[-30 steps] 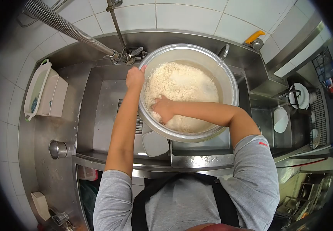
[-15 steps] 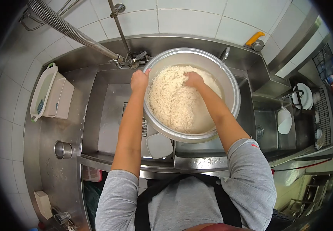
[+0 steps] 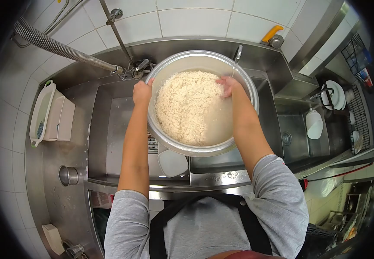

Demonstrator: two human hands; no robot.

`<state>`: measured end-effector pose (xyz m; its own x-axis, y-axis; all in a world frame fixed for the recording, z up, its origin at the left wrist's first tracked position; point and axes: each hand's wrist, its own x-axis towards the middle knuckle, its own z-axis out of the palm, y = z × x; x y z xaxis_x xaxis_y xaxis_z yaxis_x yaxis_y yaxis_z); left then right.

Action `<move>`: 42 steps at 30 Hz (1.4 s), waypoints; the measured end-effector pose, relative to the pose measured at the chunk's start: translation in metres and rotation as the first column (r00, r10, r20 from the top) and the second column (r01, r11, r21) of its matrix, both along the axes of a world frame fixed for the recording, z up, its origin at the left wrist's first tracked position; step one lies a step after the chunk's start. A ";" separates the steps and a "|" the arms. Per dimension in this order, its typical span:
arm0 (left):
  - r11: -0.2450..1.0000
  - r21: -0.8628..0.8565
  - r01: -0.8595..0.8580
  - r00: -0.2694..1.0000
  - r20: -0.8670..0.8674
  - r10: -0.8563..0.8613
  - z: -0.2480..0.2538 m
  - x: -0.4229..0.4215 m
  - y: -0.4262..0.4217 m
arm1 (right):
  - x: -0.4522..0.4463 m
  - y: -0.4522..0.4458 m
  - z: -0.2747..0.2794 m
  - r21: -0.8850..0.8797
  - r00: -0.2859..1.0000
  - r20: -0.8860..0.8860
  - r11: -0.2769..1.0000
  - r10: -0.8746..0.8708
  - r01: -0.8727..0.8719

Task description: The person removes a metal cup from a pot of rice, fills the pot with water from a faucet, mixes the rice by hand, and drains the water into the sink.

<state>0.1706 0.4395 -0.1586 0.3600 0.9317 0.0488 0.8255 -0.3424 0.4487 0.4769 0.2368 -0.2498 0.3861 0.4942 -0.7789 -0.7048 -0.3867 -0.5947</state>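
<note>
A large metal pot [image 3: 204, 150] straddles the sink divider, holding wet white rice [image 3: 187, 108] and cloudy water [image 3: 219, 123]. At the pot's left edge, my left hand [image 3: 142, 92] is closed around the rim. Inside the pot, on the right, my right hand [image 3: 229, 86] hovers at the edge of the rice, fingers apart and with nothing visible in them. Right behind that hand stands a metal tap [image 3: 238, 54], from which a thin stream seems to run down into the pot.
A spray hose [image 3: 66, 47] hangs at the upper left. Beige plastic bins [image 3: 61, 118] and a metal cup [image 3: 68, 175] stand on the left counter. A white lid-like piece [image 3: 172, 163] lies below the pot. A white jug [image 3: 314, 124] sits in the right sink near plates [image 3: 336, 95].
My right hand has moved from the middle of the rice to the right side of the pot, and its fingers have spread. My left hand stays on the rim. The view has shifted slightly.
</note>
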 end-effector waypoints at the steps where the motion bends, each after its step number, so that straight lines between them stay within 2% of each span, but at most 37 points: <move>1: 1.000 0.006 0.004 1.000 -0.002 -0.004 -0.001 0.000 0.000 | 0.000 0.003 0.003 -0.005 1.000 0.021 1.000 0.014 -0.013; 3: 1.000 0.017 0.011 1.000 -0.004 -0.011 -0.002 0.001 0.001 | -0.003 0.007 0.013 -0.008 0.999 0.042 1.000 0.025 -0.025; 5: 1.000 0.009 0.005 1.000 -0.003 -0.005 -0.001 0.001 0.001 | -0.005 0.009 0.032 -0.156 0.998 0.021 0.986 0.062 -0.058; 6: 1.000 0.008 0.006 1.000 -0.004 -0.006 -0.001 0.001 0.001 | -0.004 0.008 0.034 -0.157 0.998 0.020 0.986 0.061 -0.057; 8: 0.999 0.033 0.008 1.000 -0.003 -0.008 -0.001 0.001 0.001 | 0.002 0.007 0.037 -0.233 0.976 0.101 0.959 0.191 -0.164; 9: 1.000 0.030 0.008 1.000 -0.004 -0.008 -0.003 0.000 0.001 | 0.005 0.009 0.033 -0.235 0.976 0.100 0.958 0.192 -0.164; 11: 0.999 0.033 0.002 1.000 0.003 -0.002 -0.003 0.000 0.002 | 0.005 0.013 0.031 -0.369 0.898 0.330 0.915 0.292 -0.162; 12: 0.999 0.034 0.003 1.000 0.005 -0.004 -0.002 0.001 0.003 | 0.005 0.015 0.035 -0.369 0.897 0.332 0.916 0.291 -0.160; 14: 1.000 0.016 0.012 1.000 -0.008 -0.012 -0.001 0.001 0.002 | 0.004 0.016 0.037 -0.329 0.808 0.522 0.938 0.274 -0.105; 18: 1.000 -0.004 0.003 1.000 -0.004 -0.004 0.003 0.001 -0.003 | 0.008 0.023 0.034 -0.274 0.804 0.565 0.961 0.185 -0.029; 20: 1.000 0.009 -0.001 1.000 -0.005 0.001 0.004 0.002 -0.002 | 0.008 0.022 0.030 -0.438 0.573 0.719 0.897 0.393 -0.066; 21: 1.000 0.011 -0.001 1.000 -0.004 0.001 0.004 0.002 -0.002 | 0.007 0.027 0.005 -0.592 0.215 0.781 0.805 0.586 -0.040; 22: 1.000 0.007 0.003 1.000 -0.007 -0.003 0.003 0.002 -0.002 | 0.002 0.033 -0.019 -0.711 -0.164 0.687 0.701 0.708 0.052; 23: 1.000 0.006 0.006 1.000 -0.007 -0.006 0.003 0.002 -0.001 | -0.031 0.031 -0.002 -0.760 -0.060 0.644 0.628 0.763 -0.169; 24: 1.000 0.012 0.006 1.000 -0.006 -0.006 0.004 0.002 -0.001 | -0.067 0.027 -0.014 -0.742 -0.219 0.663 0.588 0.716 -0.322; 25: 1.000 0.000 0.009 1.000 -0.010 -0.009 0.005 0.002 -0.001 | -0.118 0.026 0.004 -0.884 -0.313 0.452 0.371 0.835 -0.285; 26: 1.000 -0.013 0.010 1.000 -0.013 -0.010 0.006 0.003 -0.002 | -0.162 0.010 0.030 -0.829 -0.277 0.519 0.397 0.808 -0.394; 27: 1.000 -0.013 0.004 1.000 -0.011 -0.005 0.007 0.004 -0.003 | -0.169 0.013 -0.008 -0.884 -0.624 0.457 0.245 0.634 -0.398; 28: 1.000 -0.010 0.003 1.000 -0.002 -0.003 0.007 0.004 -0.004 | -0.189 -0.012 0.045 -0.837 -0.639 0.494 0.123 0.590 -0.533; 31: 1.000 -0.008 -0.004 1.000 0.001 0.004 0.003 0.000 -0.003 | -0.138 -0.008 0.029 -0.772 -0.647 0.598 0.122 0.472 -0.624; 32: 1.000 -0.007 0.000 1.000 0.007 0.000 0.003 0.001 -0.001 | -0.124 -0.005 0.050 -0.824 -0.602 0.525 0.183 0.601 -0.536; 33: 1.000 -0.006 -0.001 1.000 0.011 0.002 0.002 0.001 0.000 | -0.124 -0.002 0.048 -0.826 -0.605 0.523 0.183 0.600 -0.533; 35: 1.000 -0.013 0.003 1.000 0.011 -0.002 0.001 0.001 0.001 | -0.124 0.003 0.038 -0.907 -0.312 0.383 0.289 0.870 -0.308; 36: 1.000 -0.009 0.001 1.000 0.014 -0.001 0.003 0.002 0.003 | -0.118 0.007 0.030 -0.907 -0.315 0.384 0.291 0.868 -0.305; 38: 1.000 -0.008 -0.001 1.000 0.011 0.001 0.001 0.000 0.002 | -0.106 0.006 0.011 -0.672 -0.369 0.638 0.255 0.676 -0.695; 39: 1.000 -0.017 0.000 1.000 0.002 0.000 -0.003 -0.003 0.001 | -0.103 0.002 0.005 -0.505 -0.329 0.753 0.179 0.570 -0.844; 41: 1.000 -0.002 -0.001 1.000 0.017 0.001 -0.004 -0.003 0.004 | -0.069 0.015 0.011 -0.530 -0.069 0.681 0.426 0.729 -0.733; 42: 1.000 0.003 0.005 1.000 0.023 -0.005 -0.004 -0.002 0.006 | -0.053 0.018 0.017 -0.496 0.117 0.681 0.573 0.723 -0.652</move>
<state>0.1686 0.4453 -0.1623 0.3632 0.9298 0.0596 0.8133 -0.3476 0.4666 0.4240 0.2546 -0.2326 0.3059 0.8628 -0.4024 0.6151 -0.5017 -0.6082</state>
